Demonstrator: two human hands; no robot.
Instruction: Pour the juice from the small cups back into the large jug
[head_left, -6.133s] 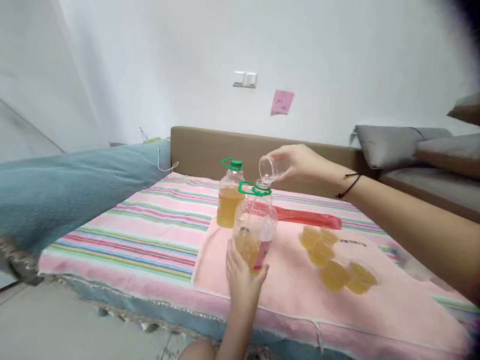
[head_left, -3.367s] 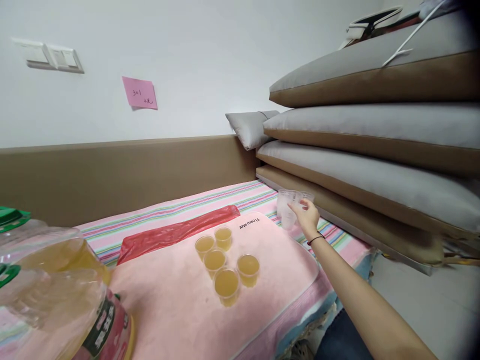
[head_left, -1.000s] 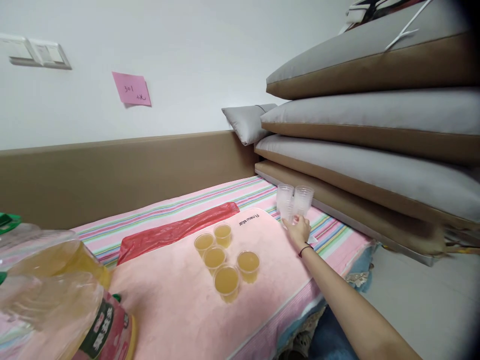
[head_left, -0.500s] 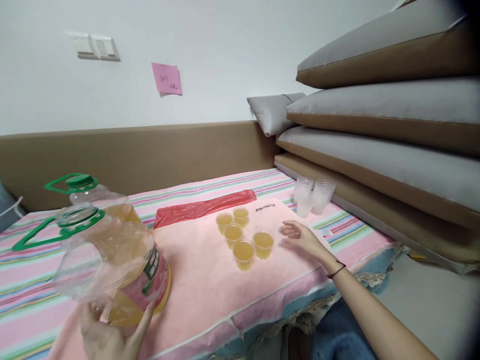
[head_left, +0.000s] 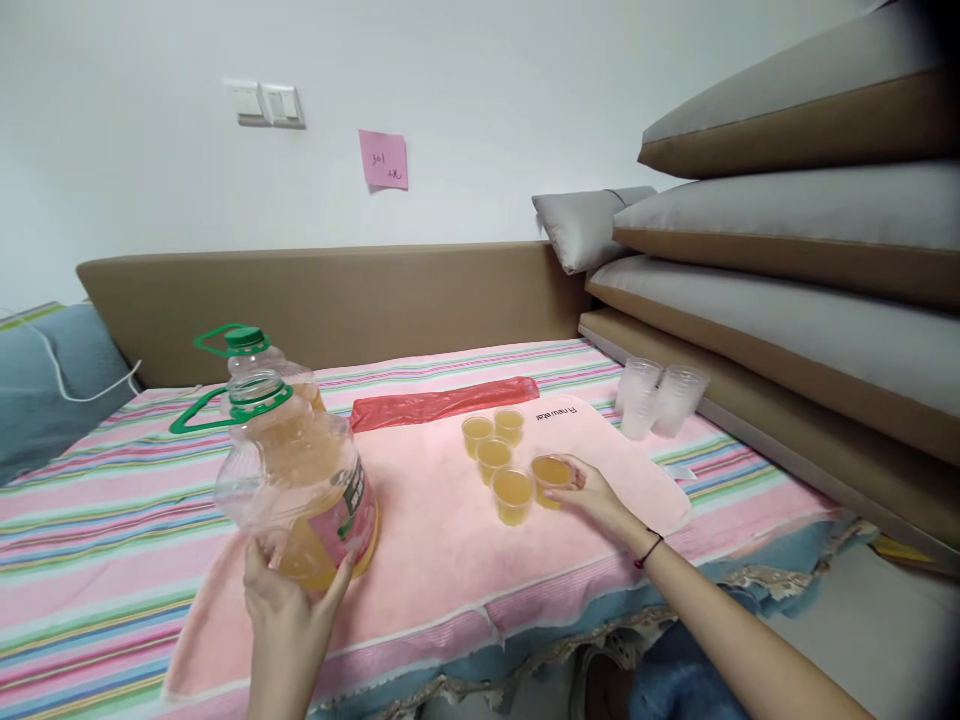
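On the pink towel [head_left: 450,560], which lies over a striped cloth [head_left: 112,520], the left hand [head_left: 289,610] grips the lower part of a big plastic bottle [head_left: 300,490] from the near side, the thumb and fingers spread around its base. This bottle has a green neck ring with a handle, no cap on it, and some yellow liquid in the bottom; it stands a little tilted. Directly behind it is a second bottle [head_left: 251,350] with a green cap, mostly hidden. To the right, the right hand [head_left: 592,495] reaches across the towel and its fingers close loosely around one filled cup [head_left: 551,478], the one at the right edge of a small group. The other filled cups [head_left: 499,455] stand just beside it, touching or almost touching each other, all with the same yellow liquid. The two hands are well apart, with bare towel between them. Farther right, near the stacked cushions [head_left: 787,250], some empty clear cups [head_left: 660,395] stand on the striped cloth. A red plastic sheet [head_left: 442,403] lies behind the towel.
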